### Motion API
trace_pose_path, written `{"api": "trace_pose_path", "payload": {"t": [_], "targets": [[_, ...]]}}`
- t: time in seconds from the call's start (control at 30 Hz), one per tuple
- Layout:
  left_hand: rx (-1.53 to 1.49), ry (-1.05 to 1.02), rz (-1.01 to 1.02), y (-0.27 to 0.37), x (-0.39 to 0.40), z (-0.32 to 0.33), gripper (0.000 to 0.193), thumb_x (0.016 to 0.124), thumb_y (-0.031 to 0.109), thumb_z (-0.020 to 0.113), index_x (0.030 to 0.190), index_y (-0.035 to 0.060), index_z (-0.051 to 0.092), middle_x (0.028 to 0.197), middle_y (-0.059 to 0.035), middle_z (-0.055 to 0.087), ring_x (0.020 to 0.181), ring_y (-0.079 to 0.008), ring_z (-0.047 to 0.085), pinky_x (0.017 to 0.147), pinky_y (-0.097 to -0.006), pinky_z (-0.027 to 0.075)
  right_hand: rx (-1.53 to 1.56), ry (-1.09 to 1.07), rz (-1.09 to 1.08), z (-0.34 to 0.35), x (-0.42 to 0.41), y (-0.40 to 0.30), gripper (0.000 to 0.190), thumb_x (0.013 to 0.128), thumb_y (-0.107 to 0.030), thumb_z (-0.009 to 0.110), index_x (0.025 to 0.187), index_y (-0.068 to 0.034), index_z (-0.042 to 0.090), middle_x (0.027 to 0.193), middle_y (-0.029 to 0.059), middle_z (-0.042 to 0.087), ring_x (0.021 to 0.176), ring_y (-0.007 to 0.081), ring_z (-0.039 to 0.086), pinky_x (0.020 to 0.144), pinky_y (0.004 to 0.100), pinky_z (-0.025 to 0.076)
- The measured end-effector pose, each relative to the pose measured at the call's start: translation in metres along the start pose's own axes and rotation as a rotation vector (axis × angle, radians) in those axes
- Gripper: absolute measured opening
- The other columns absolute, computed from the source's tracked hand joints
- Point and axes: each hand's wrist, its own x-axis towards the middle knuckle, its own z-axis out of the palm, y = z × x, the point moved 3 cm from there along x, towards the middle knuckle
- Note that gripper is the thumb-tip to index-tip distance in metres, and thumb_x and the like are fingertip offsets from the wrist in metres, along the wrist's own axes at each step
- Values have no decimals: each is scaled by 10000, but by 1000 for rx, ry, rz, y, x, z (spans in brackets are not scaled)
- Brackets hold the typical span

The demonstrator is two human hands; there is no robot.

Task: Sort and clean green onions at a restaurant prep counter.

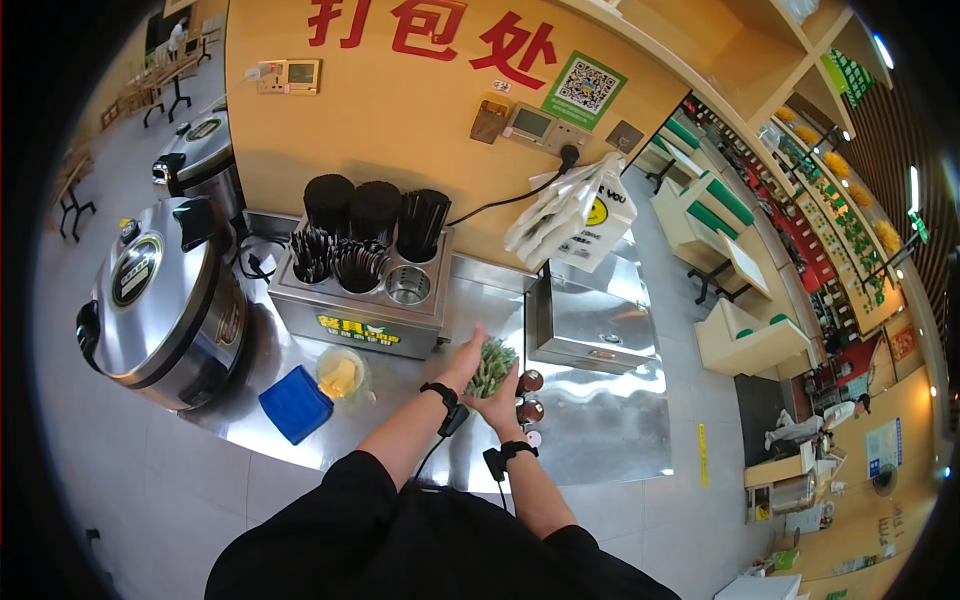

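Both of my hands cup a small green potted plant (491, 366), perhaps artificial, above the steel counter. My left hand (463, 364) is on its left side and my right hand (501, 401) on its right; the plant's base is hidden. Two dark-red round-topped containers (530, 397) stand just right of my right hand. To the left lie a folded blue cloth (296, 405) and a clear round tub with yellow contents (341, 375). Behind them stands a steel cutlery holder (360, 315) with spoons, dark chopsticks and an empty perforated cup (408, 285).
A large steel rice cooker (165, 300) stands at the left, another cooker (202, 150) behind it. White plastic bags (577, 214) hang from the wall above a steel box (592, 319). A black cable (510, 204) runs along the wall. A person (817, 424) is far right.
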Motion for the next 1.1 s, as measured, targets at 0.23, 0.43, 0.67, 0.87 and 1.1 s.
{"api": "trace_pose_path", "payload": {"t": [0.23,0.43,0.67,0.87,1.1], "targets": [[72,50,58,-14,-9,20,745,1040,631,369,1392,7,569,1338,-93,629,1200,-178,593,1066,-319,421,19,51,-27,-6,1,-16,1319,553,-196,963,1547,33,128,1474,236,393,1375,386,416,1157,425,354],[33,121,5,-6,-14,24,668,1038,578,453,1341,6,619,1310,-92,644,1198,-168,592,1063,-313,425,172,45,45,-15,6,-3,1074,629,-203,922,1491,-16,309,1370,201,527,1267,367,548,1060,422,450],[73,189,-23,-7,-21,23,582,993,537,581,1192,7,712,1167,-87,707,1061,-162,641,958,-312,476,33,125,-112,-18,12,0,1050,598,-239,926,1466,-62,363,1311,191,510,1207,395,549,978,457,499],[341,402,58,-16,-24,20,592,1019,533,535,1121,-18,726,1054,-108,725,970,-159,654,899,-316,496,167,-64,-89,-28,17,-3,942,574,-192,930,1374,-95,443,1240,161,581,1179,366,580,971,455,503],[-74,371,9,-27,-21,23,794,984,713,427,1172,-13,689,1115,-84,694,1023,-157,651,918,-293,500,228,-67,-34,-28,14,7,706,641,-189,883,1262,-94,561,1160,153,651,1096,360,631,938,432,506]]}}
